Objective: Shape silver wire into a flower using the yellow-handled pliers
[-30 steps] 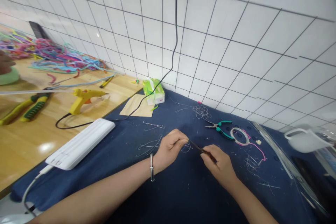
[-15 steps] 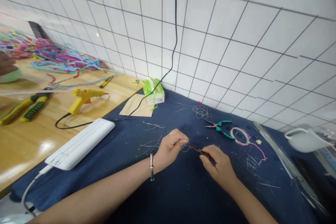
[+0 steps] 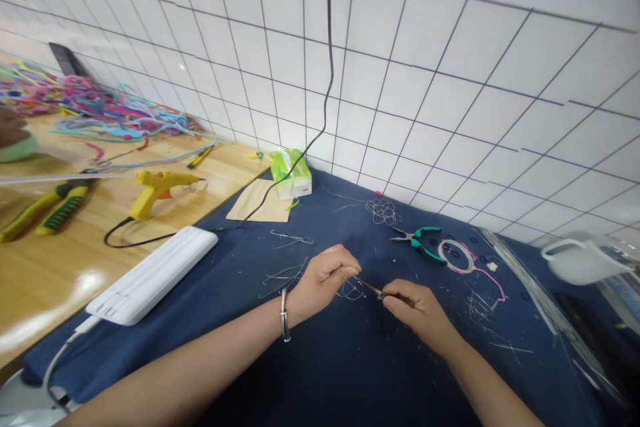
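My left hand [image 3: 325, 283] is closed in a pinch on a thin wire piece, whose loops [image 3: 351, 291] hang just below the fingertips. My right hand [image 3: 420, 312] is wrapped round a small pair of pliers [image 3: 371, 288]. The jaws point left and meet the wire at my left fingertips; the grip on the handles hides most of them. Bent wire pieces [image 3: 284, 277] lie on the blue cloth [image 3: 320, 373] beside my left wrist. Beyond my hands are a flower-shaped wire coil [image 3: 383, 211] and teal-handled pliers [image 3: 419, 240].
At left are a white power bank [image 3: 155, 273], a yellow glue gun [image 3: 153, 190], yellow-green pliers [image 3: 63, 207] and pipe cleaners [image 3: 115, 110]. A tissue pack [image 3: 291, 173] stands near the tiled wall. At right are a ring [image 3: 456, 257] with pink strand, wire scraps and a white cup [image 3: 583, 260].
The pliers in my right hand have turned slightly, and the wire loops show more clearly below my left fingertips. Both hands stay close together; the view has shifted slightly.
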`<state>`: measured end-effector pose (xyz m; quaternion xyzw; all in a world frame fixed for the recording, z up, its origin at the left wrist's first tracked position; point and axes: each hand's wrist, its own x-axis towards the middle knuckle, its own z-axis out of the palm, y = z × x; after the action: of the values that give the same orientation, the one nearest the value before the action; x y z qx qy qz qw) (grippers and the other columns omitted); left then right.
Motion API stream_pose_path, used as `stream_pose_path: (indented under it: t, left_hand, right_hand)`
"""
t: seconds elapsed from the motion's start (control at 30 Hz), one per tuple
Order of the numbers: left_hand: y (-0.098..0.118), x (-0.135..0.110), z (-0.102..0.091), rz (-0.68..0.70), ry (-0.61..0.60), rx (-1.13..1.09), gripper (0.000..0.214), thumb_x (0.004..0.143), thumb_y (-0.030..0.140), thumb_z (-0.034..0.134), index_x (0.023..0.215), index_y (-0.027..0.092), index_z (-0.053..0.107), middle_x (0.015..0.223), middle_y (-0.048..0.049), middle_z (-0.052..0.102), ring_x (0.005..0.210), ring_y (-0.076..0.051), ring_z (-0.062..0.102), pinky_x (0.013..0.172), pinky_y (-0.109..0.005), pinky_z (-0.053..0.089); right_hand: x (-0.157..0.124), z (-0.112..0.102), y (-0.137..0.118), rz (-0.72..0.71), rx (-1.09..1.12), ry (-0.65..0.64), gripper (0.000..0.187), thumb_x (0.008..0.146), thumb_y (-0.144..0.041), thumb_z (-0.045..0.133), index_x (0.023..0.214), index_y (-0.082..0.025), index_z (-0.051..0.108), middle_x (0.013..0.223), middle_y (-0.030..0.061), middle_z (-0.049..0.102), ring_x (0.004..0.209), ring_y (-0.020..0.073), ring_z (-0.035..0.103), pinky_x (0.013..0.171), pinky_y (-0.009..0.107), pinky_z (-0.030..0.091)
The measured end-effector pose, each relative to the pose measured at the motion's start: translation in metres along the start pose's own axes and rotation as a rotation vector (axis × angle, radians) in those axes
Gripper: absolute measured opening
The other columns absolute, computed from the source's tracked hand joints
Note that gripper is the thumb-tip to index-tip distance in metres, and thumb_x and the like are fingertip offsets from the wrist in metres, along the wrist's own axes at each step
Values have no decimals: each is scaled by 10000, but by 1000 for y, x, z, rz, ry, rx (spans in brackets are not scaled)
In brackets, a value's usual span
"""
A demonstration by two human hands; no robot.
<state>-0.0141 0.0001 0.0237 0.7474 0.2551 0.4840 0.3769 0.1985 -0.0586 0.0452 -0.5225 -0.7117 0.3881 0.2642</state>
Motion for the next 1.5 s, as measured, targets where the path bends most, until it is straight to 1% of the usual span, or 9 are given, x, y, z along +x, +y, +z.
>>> stream_pose_path:
  t: [0.23,0.3,0.43,0.53,0.6,0.67,0.73,0.93,1.5]
  left_hand:
    - [5,3,-4,-28,-83,-74,145,846,204,496,763,153,604,712,-23,562,684,-118,513,679,-263,403]
    - [5,3,-4,-47,-72,-71,157,848,216,492,757,153,603,710,-22,558,684,-119,513,679,-263,402]
    - [2,3,-4,-128,15,-15,174,850,241,484,750,154,598,720,-18,547,680,-117,506,666,-253,399]
    - [-1,2,-3,-177,58,1,180,850,259,478,765,151,595,727,-16,541,671,-113,496,649,-242,398]
    - [-3,2,-2,-202,77,-1,184,848,262,480,754,146,586,715,-11,529,658,-107,483,633,-231,393]
    - [-3,0,-1,-223,92,2,183,846,263,483,745,144,578,707,-6,517,649,-103,472,621,-223,386]
    - [-3,-1,1,-235,103,13,182,846,265,484,743,144,573,700,-2,506,644,-101,463,616,-220,380]
    - [-1,-4,6,-220,90,46,186,847,262,479,737,145,573,683,0,502,636,-102,457,618,-227,376]
    - [-6,-4,6,-156,68,46,173,844,256,486,764,158,604,718,-23,570,668,-123,506,654,-253,402]
  right_hand:
    - [0,3,6,78,257,-150,217,821,-337,487,822,-158,610,696,-3,537,578,86,472,543,209,369]
    - [0,4,6,82,258,-134,230,832,-340,463,841,-155,599,708,4,545,583,91,484,548,215,384]
    - [0,4,6,0,-27,114,189,843,-316,446,856,-182,578,739,11,556,663,119,513,609,241,417]
    - [-3,4,9,-186,-305,292,155,826,-284,472,904,-190,567,825,43,573,753,151,532,697,292,442]
    - [-5,4,11,-332,-505,392,197,795,-271,522,966,-181,560,902,76,574,845,188,530,777,351,435]
    - [-8,6,13,-430,-688,456,270,763,-259,571,1015,-165,552,957,104,567,917,225,513,824,402,415]
    - [-10,8,11,-466,-818,484,312,751,-249,589,1044,-150,544,970,119,564,929,241,507,817,416,414]
    - [-11,13,4,-474,-994,503,321,764,-253,579,1061,-138,542,963,128,570,915,257,508,783,418,416]
    - [-12,13,4,-433,-1014,436,257,796,-256,531,1034,-164,565,934,111,577,857,232,516,751,397,416]
